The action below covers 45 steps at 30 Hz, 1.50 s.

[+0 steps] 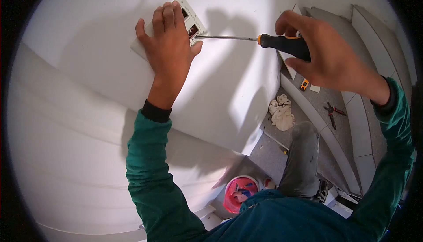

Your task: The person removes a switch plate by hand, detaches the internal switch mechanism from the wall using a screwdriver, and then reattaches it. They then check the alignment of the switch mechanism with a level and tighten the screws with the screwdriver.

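Note:
A white switch plate with rectangular openings sits tilted against the white wall. My left hand lies over its left part, fingers stretched across the face and thumb at the lower right edge, hiding much of it. In my right hand is a screwdriver with a black and orange handle, the fingers curled round the grip. Its long metal shaft points left, and the tip meets the plate's lower right edge beside an opening. Whether the tip sits in a screw is too small to tell.
Tiled stairs rise at the right, with pliers and a small orange-black tool on a step. A crumpled cloth lies lower down. Near my leg stands a bucket with a pink lining and small items inside.

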Tool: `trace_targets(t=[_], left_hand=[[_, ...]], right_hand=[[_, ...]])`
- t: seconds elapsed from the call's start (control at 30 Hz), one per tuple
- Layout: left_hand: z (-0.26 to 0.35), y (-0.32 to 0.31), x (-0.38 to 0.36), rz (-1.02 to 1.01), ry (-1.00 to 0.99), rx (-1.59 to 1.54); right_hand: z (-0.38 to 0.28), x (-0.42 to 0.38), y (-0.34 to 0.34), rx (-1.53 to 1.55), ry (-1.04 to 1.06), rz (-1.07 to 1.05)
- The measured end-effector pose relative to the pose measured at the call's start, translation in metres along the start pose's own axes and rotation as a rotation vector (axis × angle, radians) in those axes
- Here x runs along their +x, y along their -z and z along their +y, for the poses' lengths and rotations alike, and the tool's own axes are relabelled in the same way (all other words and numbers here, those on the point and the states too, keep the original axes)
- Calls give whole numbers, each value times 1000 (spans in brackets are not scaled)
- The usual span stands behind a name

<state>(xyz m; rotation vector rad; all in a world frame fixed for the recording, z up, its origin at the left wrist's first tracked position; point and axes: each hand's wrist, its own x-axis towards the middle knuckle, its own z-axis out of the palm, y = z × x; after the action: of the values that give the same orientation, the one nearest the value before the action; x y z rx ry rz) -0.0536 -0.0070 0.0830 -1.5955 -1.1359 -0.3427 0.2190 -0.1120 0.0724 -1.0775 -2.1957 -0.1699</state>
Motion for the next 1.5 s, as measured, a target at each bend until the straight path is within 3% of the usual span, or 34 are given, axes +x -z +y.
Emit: trace_targets(t=[0.03,0.1,0.2,0.23,0.3,0.33,0.4,0.43,0.5,0.53,0.6,0.73,0.77,0.83,0.93,1.0,1.13,1.2,1.33,1.4,1.5], left_hand=[[0,1,-1,-5,-3,8],[-1,0,-1,-13,-6,15],[-2,-2,0,-9,-13,-10],[-2,-2,-1,5,-12,15],[-3,-3,-3,13,-14,41],[-3,-2,-4,7,-14,36],[-2,-1,-2,9,-17,32],[-1,0,-2,-4,-15,37],[0,-1,0,-18,-8,41],[-1,-1,-1,-3,-11,27],[-2,-2,-2,8,-11,13],[-4,2,-1,20,-11,16],[-3,2,-2,35,-15,24],[-3,0,-3,18,-12,14],[-3,-1,-2,8,-16,-8],[-3,-1,-2,3,-20,-19],[-4,-2,-2,22,-16,7],[-3,-2,-2,34,-19,13],[-3,2,-1,17,-20,-8],[-3,2,-2,15,-18,-12],[-5,0,-2,27,-26,-9]], right_hand=[[2,0,-1,-2,0,2],[6,-2,-5,-572,432,150],[5,-7,-13,-697,536,198],[3,-8,-14,-694,542,198],[-5,-4,-10,-207,97,2],[-8,-2,-6,-203,94,0],[-12,5,3,135,-212,-34],[-7,4,1,135,-214,-31],[4,3,-5,-75,102,97],[6,1,-6,-76,103,95],[7,-4,-10,-610,479,188],[-3,-8,-13,-554,369,70],[-8,-4,-7,-328,136,-1],[-5,-3,-6,-103,-106,-68],[8,-3,-10,-76,136,155],[10,-4,-9,-555,448,147],[0,-8,-12,-600,378,93],[-7,-2,-4,-115,22,-5],[-3,2,0,-153,197,30],[-2,-2,-4,-590,441,121],[-8,-4,-9,-360,306,71]])
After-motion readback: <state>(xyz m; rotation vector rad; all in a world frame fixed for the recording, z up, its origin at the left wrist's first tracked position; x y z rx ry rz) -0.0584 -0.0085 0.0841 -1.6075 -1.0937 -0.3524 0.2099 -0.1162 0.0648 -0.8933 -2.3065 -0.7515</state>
